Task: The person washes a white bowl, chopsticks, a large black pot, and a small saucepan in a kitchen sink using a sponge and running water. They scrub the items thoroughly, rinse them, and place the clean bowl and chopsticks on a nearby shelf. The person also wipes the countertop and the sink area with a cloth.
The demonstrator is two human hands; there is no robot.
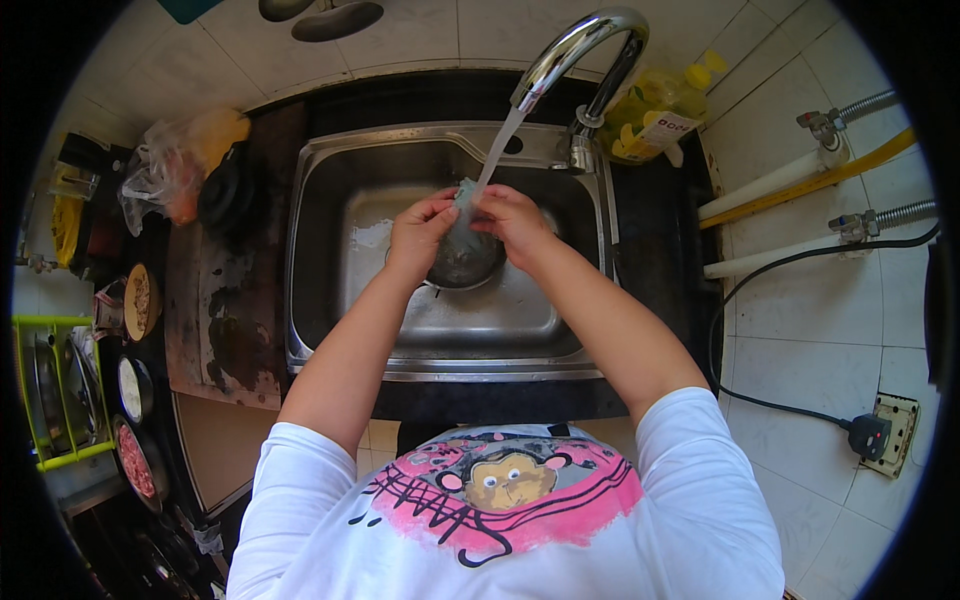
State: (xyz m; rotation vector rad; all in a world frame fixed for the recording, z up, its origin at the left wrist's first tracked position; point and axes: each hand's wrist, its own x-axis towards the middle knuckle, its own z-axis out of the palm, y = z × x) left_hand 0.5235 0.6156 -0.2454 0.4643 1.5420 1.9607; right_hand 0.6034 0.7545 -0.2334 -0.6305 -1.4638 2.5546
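Both hands are over the steel sink (pixel 340 300), pinching a limp, pale grey-green cloth (pixel 464 222) between them. My left hand (pixel 418 236) grips its left side with thumb and fingers. On the other side my right hand (pixel 518 224) has its fingers closed at the cloth's edge. A stream of water (pixel 499 150) runs from the curved chrome tap (pixel 585 45) onto the cloth. Just below it sits a round, dark metal bowl (pixel 470 272) in the basin, partly hidden by the cloth and my hands.
A yellow detergent bottle (pixel 650 115) stands right of the tap. On the left lie a dark wooden board (pixel 215 310), a black lid (pixel 225 195) and a plastic bag (pixel 155 170). Further left are several food bowls and a green dish rack (pixel 60 395). A plugged-in cable (pixel 790 405) hangs at right.
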